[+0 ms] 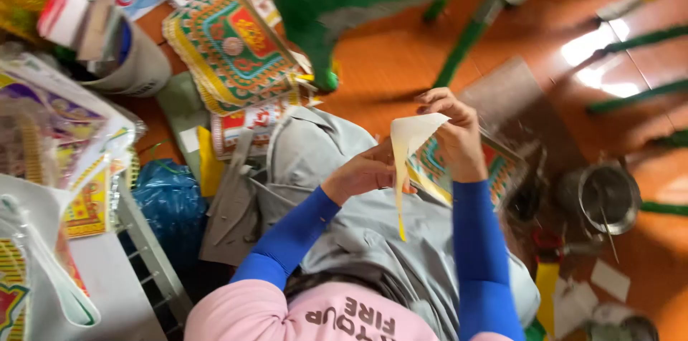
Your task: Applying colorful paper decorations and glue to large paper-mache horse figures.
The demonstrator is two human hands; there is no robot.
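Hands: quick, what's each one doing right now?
Left hand: closed, pinching the cream paper sheet.
Right hand: closed on the same sheet's top edge.

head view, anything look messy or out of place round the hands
Yes. Patterned printed sheets lie fanned in a loose, skewed pile on the orange floor, with paper scraps scattered near a metal pot. The left hand and right hand hold a cream paper piece.
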